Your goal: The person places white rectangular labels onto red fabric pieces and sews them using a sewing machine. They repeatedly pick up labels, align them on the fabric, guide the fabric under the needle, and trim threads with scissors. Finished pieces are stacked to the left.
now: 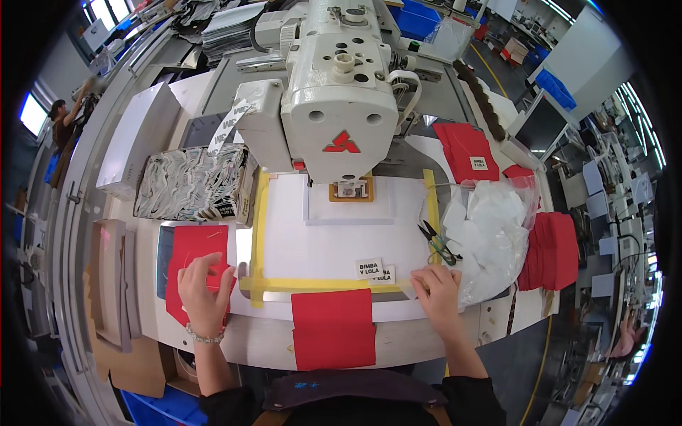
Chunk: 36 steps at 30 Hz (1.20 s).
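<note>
My left hand is raised over a red fabric piece at the left, thumb and fingers apart, with nothing visible between them. My right hand is at the table's right front, fingertips drawn together; whatever they may hold is hidden. Just beyond it lie thread snips with dark blades and green handles. Two white fabric labels with dark lettering overlap near the front of the white work sheet, which is edged in yellow tape. Between my hands, another red fabric piece lies over the table's front edge.
A large white sewing machine head stands over the work sheet, its clamp frame beneath. At left is a box of bundled labels. At right are a clear bag of white pieces and red fabric stacks.
</note>
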Each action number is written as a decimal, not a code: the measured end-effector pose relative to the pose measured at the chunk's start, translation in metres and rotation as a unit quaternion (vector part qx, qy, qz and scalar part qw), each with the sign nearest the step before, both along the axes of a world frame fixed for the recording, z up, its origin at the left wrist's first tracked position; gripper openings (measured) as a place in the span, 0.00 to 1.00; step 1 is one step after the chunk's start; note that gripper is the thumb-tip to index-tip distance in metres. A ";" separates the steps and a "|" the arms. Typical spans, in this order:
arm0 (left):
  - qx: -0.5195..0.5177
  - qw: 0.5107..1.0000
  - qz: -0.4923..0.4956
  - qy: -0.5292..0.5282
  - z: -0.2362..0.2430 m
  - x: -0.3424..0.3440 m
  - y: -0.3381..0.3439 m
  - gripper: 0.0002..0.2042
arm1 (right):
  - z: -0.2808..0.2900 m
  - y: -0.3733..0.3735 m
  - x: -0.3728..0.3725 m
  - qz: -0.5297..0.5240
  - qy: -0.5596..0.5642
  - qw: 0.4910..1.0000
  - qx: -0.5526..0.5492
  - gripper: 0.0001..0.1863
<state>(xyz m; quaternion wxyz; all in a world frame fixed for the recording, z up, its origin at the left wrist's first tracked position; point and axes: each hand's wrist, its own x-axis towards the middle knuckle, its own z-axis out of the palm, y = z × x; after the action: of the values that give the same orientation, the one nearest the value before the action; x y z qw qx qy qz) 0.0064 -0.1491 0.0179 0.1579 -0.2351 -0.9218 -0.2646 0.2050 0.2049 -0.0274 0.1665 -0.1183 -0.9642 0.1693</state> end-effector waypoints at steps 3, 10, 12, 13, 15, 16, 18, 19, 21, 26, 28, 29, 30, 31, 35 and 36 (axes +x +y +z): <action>-0.030 0.994 -0.103 -0.001 0.000 -0.001 0.032 0.13 | 0.001 0.001 -0.003 0.014 0.006 0.999 0.035 0.06; 0.000 0.922 -0.377 0.084 0.002 0.012 0.089 0.19 | 0.048 0.021 -0.031 0.068 0.010 0.981 -0.181 0.04; 0.011 0.898 -0.428 0.102 0.004 0.023 0.111 0.24 | 0.056 0.023 -0.044 0.102 -0.040 0.917 -0.384 0.03; 0.022 0.892 -0.439 0.102 0.003 0.025 0.121 0.25 | 0.058 0.024 -0.051 0.125 -0.073 0.903 -0.403 0.02; 0.043 0.883 -0.457 0.102 0.005 0.025 0.137 0.24 | 0.058 0.023 -0.062 0.168 -0.141 0.870 -0.443 0.02; 0.052 0.880 -0.462 0.102 0.007 0.020 0.145 0.23 | 0.053 0.021 -0.067 0.183 -0.167 0.835 -0.491 0.02; 0.079 0.870 -0.482 0.069 0.008 0.013 0.152 0.19 | 0.037 0.017 -0.076 0.208 -0.217 0.756 -0.581 0.04; 0.095 0.862 -0.496 0.034 0.004 0.011 0.154 0.16 | 0.032 0.016 -0.081 0.215 -0.232 0.742 -0.590 0.05; 0.128 0.858 -0.498 -0.013 -0.002 0.005 0.159 0.12 | 0.026 0.012 -0.094 0.230 -0.262 0.714 -0.608 0.07; 0.158 0.912 -0.359 -0.123 -0.013 -0.015 0.161 0.05 | 0.044 0.013 -0.120 0.139 -0.160 0.761 -0.614 0.10; 0.146 0.929 -0.322 -0.113 -0.016 -0.025 0.163 0.04 | 0.058 0.007 -0.128 0.128 -0.084 0.835 -0.528 0.11; 0.140 0.936 -0.306 -0.107 -0.016 -0.029 0.165 0.04 | 0.056 0.009 -0.131 0.147 -0.075 0.865 -0.473 0.09; 0.129 0.940 -0.302 -0.091 -0.017 -0.032 0.168 0.05 | 0.051 0.011 -0.134 0.166 -0.066 0.891 -0.417 0.08; 0.131 0.939 -0.304 -0.096 -0.019 -0.034 0.170 0.05 | 0.045 0.013 -0.137 0.183 -0.056 0.913 -0.359 0.07; 0.164 0.922 -0.335 -0.099 -0.031 -0.045 0.176 0.04 | 0.018 0.016 -0.150 0.217 0.116 0.957 -0.156 0.04; 0.180 0.915 -0.348 -0.096 -0.034 -0.048 0.177 0.04 | 0.017 0.018 -0.153 0.230 0.139 0.959 -0.096 0.05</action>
<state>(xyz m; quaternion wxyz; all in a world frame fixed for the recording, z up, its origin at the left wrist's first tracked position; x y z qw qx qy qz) -0.0416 0.0274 -0.0156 0.0059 -0.4819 -0.7294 -0.4855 0.0519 0.2233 -0.0108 0.2431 0.1157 -0.9121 0.3091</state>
